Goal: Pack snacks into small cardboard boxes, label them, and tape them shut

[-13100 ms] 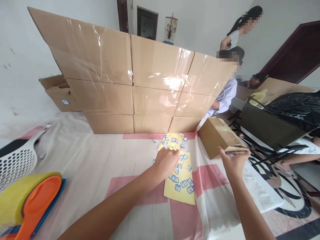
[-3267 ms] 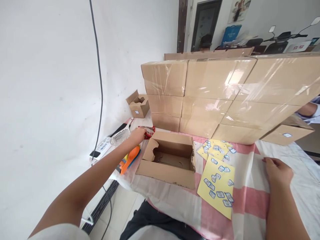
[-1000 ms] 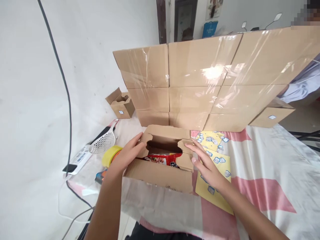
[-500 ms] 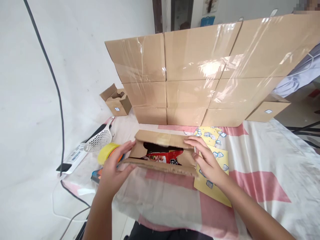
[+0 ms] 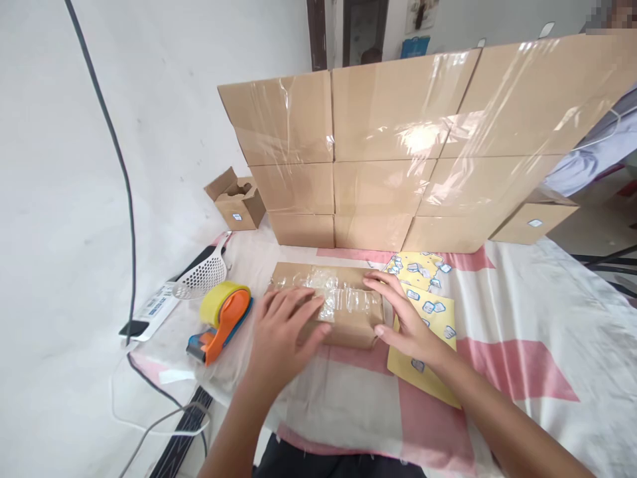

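A small cardboard box (image 5: 348,317) lies closed on the cloth-covered table (image 5: 537,325), old clear tape across its top flaps. My left hand (image 5: 283,332) presses flat on the box's left and front part, fingers spread. My right hand (image 5: 405,315) rests on the box's right end, fingers over the top edge. An orange tape dispenser with a yellow roll (image 5: 222,318) sits just left of my left hand. Yellow sticker sheets (image 5: 432,317) lie under and beside my right hand.
A wall of taped cardboard boxes (image 5: 393,153) stands behind. A small open box (image 5: 237,202) sits at the back left, a white slotted scoop (image 5: 205,273) and a power strip (image 5: 149,312) by the left table edge. A person's sleeve (image 5: 592,159) shows at far right.
The box's flaps, open a second ago with a red packet visible inside, are now folded shut. Both my hands moved from the flaps to press on the closed top.
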Demonstrator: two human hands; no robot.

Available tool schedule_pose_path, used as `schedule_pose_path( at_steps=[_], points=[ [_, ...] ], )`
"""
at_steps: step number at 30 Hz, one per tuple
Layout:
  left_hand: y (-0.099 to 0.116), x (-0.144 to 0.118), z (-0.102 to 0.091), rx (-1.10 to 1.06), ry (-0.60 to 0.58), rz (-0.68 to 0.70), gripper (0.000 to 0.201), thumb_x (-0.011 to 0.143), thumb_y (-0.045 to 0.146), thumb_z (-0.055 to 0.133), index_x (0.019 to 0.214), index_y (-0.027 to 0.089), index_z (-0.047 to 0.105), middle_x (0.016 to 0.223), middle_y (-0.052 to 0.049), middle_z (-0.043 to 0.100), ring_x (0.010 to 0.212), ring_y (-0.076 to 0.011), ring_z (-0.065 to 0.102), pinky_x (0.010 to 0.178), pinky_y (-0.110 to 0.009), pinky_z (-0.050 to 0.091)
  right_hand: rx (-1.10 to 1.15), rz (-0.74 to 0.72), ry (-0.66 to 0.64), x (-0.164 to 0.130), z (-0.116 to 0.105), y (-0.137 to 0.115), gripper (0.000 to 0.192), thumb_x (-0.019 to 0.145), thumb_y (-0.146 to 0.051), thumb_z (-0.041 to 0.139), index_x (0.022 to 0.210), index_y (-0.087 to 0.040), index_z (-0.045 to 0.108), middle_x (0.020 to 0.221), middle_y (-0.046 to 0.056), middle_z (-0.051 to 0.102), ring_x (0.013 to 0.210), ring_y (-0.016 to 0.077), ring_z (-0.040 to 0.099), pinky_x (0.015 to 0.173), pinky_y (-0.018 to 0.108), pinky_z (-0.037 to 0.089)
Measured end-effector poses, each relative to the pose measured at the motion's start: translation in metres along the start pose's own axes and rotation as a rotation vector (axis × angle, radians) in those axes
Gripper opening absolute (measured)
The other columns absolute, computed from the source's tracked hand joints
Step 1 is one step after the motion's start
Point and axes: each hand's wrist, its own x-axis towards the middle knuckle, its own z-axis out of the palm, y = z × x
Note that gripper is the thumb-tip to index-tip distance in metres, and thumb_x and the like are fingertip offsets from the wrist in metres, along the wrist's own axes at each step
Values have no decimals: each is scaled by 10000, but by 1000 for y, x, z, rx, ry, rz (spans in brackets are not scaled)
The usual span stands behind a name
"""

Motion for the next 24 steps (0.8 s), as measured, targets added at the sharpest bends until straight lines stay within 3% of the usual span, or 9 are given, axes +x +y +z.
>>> schedule_pose_path(
  at_steps=[2, 6, 19, 24],
  points=[
    [9, -6, 9, 36, 62, 29, 356, 937, 385, 636, 1268, 255, 647, 1313, -83, 688, 1239, -290, 600, 1079, -482, 331, -37, 2, 11, -1, 2, -3, 612, 945, -341, 578, 1522, -382, 381, 1533, 85, 338, 1477, 317, 320, 1206, 538, 324],
    [14, -11, 20, 79, 131, -4, 325, 936, 338, 644, 1251, 263, 662, 1300, -73, 706, 1214, -278, 627, 1071, -464, 319, -130, -23, -15, 0, 3, -8, 429, 955, -257, 515, 1371, -347, 567, 1511, 90, 336, 1454, 318, 341, 1191, 549, 338],
    [14, -9, 21, 74, 116, -34, 306, 914, 356, 640, 1199, 257, 691, 1239, -60, 734, 1139, -269, 636, 1014, -456, 333, -219, -61, 9, 5, 1, -12, 342, 912, -219, 537, 1232, -287, 639, 1470, 114, 410, 1410, 330, 408, 1112, 517, 432],
    [14, -11, 21, 81, 86, -41, 318, 915, 369, 637, 1212, 265, 684, 1254, -60, 725, 1157, -266, 621, 1011, -451, 338, -242, -74, 22, 6, 3, -11, 320, 898, -180, 539, 1184, -277, 646, 1454, 112, 418, 1397, 319, 415, 1118, 515, 413]
  ],
)
